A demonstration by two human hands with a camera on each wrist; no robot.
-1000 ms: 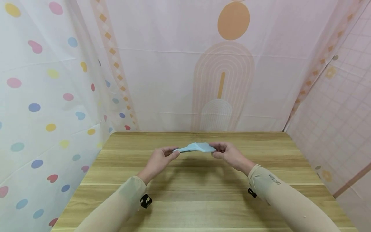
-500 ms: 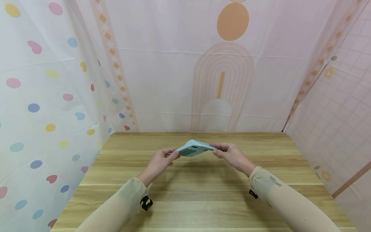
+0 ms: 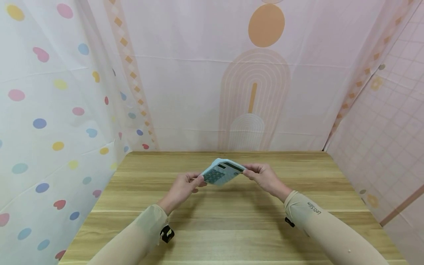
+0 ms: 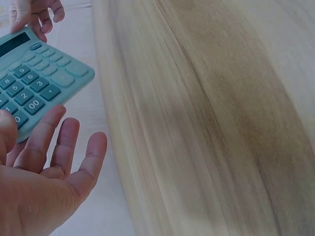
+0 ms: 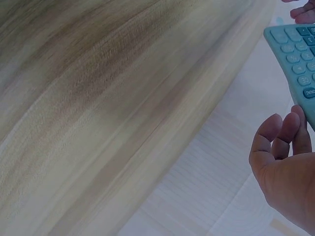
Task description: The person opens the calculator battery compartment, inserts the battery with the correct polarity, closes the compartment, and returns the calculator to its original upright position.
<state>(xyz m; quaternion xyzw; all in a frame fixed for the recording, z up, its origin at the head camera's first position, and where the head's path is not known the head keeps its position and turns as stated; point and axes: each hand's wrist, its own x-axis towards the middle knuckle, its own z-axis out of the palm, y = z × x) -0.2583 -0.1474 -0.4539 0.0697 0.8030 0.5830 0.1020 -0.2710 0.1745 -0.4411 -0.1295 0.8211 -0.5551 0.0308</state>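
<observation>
A light-blue calculator (image 3: 221, 173) is held up over the wooden table, tilted, its keys and dark display partly facing me in the head view. My left hand (image 3: 181, 190) pinches its left end between thumb and fingers. At the opposite end, by the display, my right hand (image 3: 267, 179) grips the edge. The left wrist view shows the calculator (image 4: 37, 81) with darker teal number keys, and the left hand (image 4: 42, 196) with some fingers spread below it. In the right wrist view, only part of the calculator (image 5: 297, 61) shows, above the right hand (image 5: 288, 169).
The wood-grain table (image 3: 225, 232) fills the lower part of the head view. Patterned fabric hangs behind it: a back curtain (image 3: 185, 95), a dotted left curtain (image 3: 66, 136) and a checked right curtain (image 3: 391, 121). Dark straps sit at both wrists.
The calculator has tipped from nearly edge-on until its keyed face shows toward me. Its near side has swung down, with both hands staying at its ends almost in place.
</observation>
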